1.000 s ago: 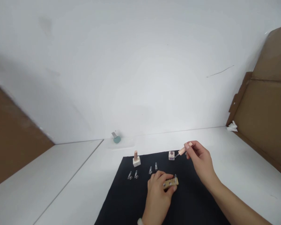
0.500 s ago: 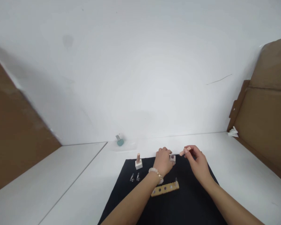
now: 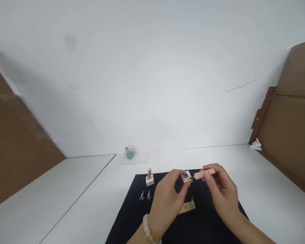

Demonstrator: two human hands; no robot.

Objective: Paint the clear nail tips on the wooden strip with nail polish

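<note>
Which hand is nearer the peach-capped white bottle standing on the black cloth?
Left. The left hand is to the right of the peach-capped white bottle and closer to the camera, not touching it. The right hand is much farther right, beyond the left hand.

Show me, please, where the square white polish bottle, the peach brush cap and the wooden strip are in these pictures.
Square white polish bottle (image 3: 187, 177), head view, on its white top face.
Peach brush cap (image 3: 200, 175), head view, on its peach handle.
Wooden strip (image 3: 187, 208), head view, on its uncovered end.

left hand (image 3: 165, 204) and right hand (image 3: 223, 191) pinching
</note>
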